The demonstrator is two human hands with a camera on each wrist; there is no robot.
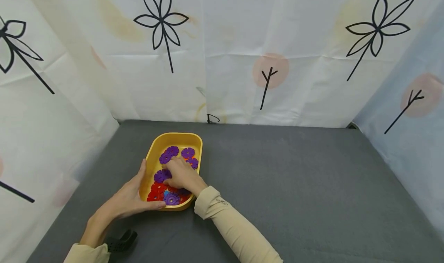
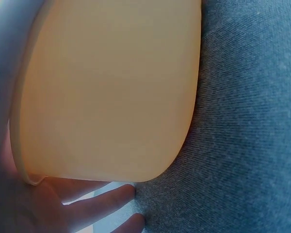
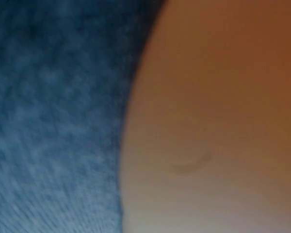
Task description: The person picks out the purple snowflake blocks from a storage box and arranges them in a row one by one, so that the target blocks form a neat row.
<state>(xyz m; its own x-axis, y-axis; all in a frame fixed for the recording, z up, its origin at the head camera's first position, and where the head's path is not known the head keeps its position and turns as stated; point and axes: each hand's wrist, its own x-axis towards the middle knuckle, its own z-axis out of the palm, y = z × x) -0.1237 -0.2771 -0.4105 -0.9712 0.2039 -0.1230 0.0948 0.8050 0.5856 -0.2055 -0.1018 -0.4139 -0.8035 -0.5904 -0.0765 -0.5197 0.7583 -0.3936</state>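
A yellow plastic tray (image 1: pixel 150 155) stands on the grey surface, left of the middle. Inside lie several purple flower-shaped discs (image 1: pixel 187 152) and red flower-shaped discs (image 1: pixel 157 191), with a bit of blue among them. My left hand (image 1: pixel 130 197) holds the tray at its near left corner, thumb along the near rim and fingers along the left side. In the left wrist view the fingers (image 2: pixel 99 208) reach past the tray's outer wall (image 2: pixel 111 97). My right hand (image 1: pixel 182 174) reaches down into the tray among the discs; its fingertips are mostly hidden. The right wrist view is blurred, filled by the tray's wall (image 3: pixel 208 111).
The grey cloth surface (image 1: pixel 295 186) stretches to the right of the tray. White curtains (image 1: pixel 236 31) printed with leaves and twigs hang behind and at both sides. A black strap (image 1: pixel 123 241) sits at the left wrist.
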